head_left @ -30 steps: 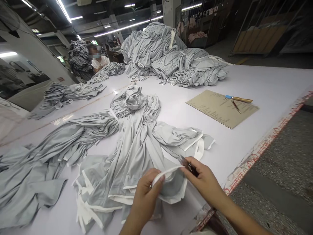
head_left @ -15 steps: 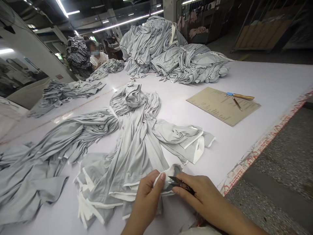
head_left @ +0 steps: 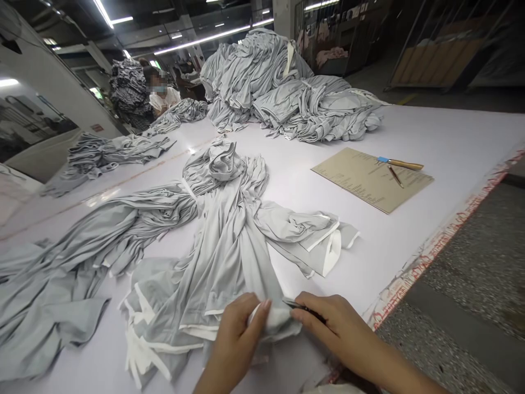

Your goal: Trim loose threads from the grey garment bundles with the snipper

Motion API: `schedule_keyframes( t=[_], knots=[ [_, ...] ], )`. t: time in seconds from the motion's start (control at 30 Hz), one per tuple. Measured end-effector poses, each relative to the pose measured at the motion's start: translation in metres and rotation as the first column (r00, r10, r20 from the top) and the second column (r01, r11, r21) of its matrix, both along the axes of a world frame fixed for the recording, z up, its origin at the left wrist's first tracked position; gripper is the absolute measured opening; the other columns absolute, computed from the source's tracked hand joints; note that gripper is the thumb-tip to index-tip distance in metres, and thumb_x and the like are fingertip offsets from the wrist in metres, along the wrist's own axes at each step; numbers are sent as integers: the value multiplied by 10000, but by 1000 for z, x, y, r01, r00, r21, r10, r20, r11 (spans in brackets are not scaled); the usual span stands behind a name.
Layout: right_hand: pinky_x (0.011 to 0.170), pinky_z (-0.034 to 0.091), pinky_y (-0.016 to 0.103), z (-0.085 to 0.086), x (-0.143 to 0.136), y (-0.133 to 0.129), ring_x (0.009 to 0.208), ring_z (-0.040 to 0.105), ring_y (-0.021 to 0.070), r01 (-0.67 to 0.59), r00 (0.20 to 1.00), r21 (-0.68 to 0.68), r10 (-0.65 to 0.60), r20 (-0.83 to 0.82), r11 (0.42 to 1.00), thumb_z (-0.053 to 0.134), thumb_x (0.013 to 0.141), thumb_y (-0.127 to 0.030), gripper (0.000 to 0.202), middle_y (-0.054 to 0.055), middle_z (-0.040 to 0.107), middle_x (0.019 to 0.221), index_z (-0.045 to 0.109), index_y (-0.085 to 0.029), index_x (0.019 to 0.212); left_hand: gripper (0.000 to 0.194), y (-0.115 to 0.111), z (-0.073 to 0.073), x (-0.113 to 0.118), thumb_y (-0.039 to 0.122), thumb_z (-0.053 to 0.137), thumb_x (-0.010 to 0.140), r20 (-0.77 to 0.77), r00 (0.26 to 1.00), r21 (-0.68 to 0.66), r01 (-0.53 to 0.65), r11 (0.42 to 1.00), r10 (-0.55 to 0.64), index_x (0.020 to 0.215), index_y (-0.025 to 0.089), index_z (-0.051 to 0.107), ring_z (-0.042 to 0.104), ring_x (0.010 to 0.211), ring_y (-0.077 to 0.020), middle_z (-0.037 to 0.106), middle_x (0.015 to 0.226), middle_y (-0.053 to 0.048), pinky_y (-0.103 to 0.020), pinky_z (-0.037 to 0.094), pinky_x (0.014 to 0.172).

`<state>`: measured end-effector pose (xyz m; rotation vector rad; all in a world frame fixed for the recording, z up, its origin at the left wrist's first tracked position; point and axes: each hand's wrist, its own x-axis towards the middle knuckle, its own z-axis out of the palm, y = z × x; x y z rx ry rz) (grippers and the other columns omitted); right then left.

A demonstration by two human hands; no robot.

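Grey garments with white edging lie bunched on the table in front of me. My left hand (head_left: 243, 323) pinches the white-edged end of a grey garment (head_left: 281, 323), fingers closed on the cloth. Close to its right, my right hand (head_left: 324, 317) grips a pair of dark thread snips (head_left: 305, 310). The snips' blades point left and lie at the upper edge of the held cloth. Whether they touch it, I cannot tell. More white-edged cloth (head_left: 151, 328) spreads left of my left hand.
A tall heap of grey garments (head_left: 258, 71) stands at the back. On the right, a brown printed card (head_left: 356, 186) bears a wooden-handled tool (head_left: 406, 164) and a pen (head_left: 396, 176). The table's edge (head_left: 430, 262) runs along the right. A masked person (head_left: 164, 99) is at the far left.
The snips have turned flatter and their blades look closer together. Both hands have shifted slightly; the held cloth has dropped flatter beside my left hand.
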<state>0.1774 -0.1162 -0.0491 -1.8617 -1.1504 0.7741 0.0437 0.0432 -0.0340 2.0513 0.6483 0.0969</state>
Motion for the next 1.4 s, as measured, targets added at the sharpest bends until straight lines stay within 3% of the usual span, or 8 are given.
schedule_keyframes(
  t=[0.17,0.3,0.4,0.5,0.63,0.77,1.1,1.4],
  knots=[
    [520,436,220,-18,37,-4,603,582,158,268,963,55,-269,28,962,409,954,-488,344,-27,588,661,569,-226,798,480,60,-24,-69,550,435,847,-238,951,411,-87,907,199,501,217,416,523,591,-191,489,547,7,-290,386,639],
    [828,463,363,-37,89,10,1020,589,275,489,853,111,-501,149,865,493,895,-490,368,83,631,1110,569,-215,1127,492,76,-39,-96,518,401,875,-375,889,540,-20,841,262,502,212,498,583,649,-221,588,579,-14,-319,366,670],
    [855,444,421,-48,123,29,1078,569,313,545,800,108,-554,230,831,496,887,-414,458,116,573,1257,486,-213,1299,426,67,-37,-86,461,419,876,-348,877,647,-32,762,332,563,217,573,615,761,-258,640,645,-20,-361,336,726],
    [787,465,417,-49,129,39,985,615,320,438,853,74,-440,280,896,500,865,-307,391,119,637,1155,566,-202,1236,338,57,-27,-69,434,448,866,-257,896,687,-95,720,363,661,228,620,616,826,-274,661,720,-19,-389,336,770],
    [756,469,309,-36,91,22,907,646,233,69,957,72,-87,276,995,528,793,-148,362,29,670,1078,659,-271,1107,285,49,-15,-52,426,472,868,-120,960,610,-130,782,253,720,228,613,597,781,-247,650,752,-20,-373,377,750],
    [590,442,204,-27,53,-7,662,650,150,-172,968,29,163,191,985,606,750,-107,253,-56,696,785,709,-298,879,263,33,-13,-30,369,445,910,-30,994,498,-78,863,107,744,213,575,578,768,-222,619,763,-35,-333,420,698],
    [673,478,338,-63,56,-14,809,644,234,198,963,-22,-190,190,980,516,880,-319,315,80,612,1146,546,-226,1179,145,-12,-42,30,182,502,859,-79,976,397,216,892,-201,978,181,585,600,882,-243,644,934,-88,-368,494,762],
    [636,469,269,-56,32,-2,712,581,179,212,977,63,-212,-12,975,440,937,-362,204,-1,578,774,546,-214,846,301,-25,-69,46,225,559,790,-16,982,405,177,897,-187,1086,169,543,564,962,-312,627,1023,-133,-487,451,817]
  ],
)
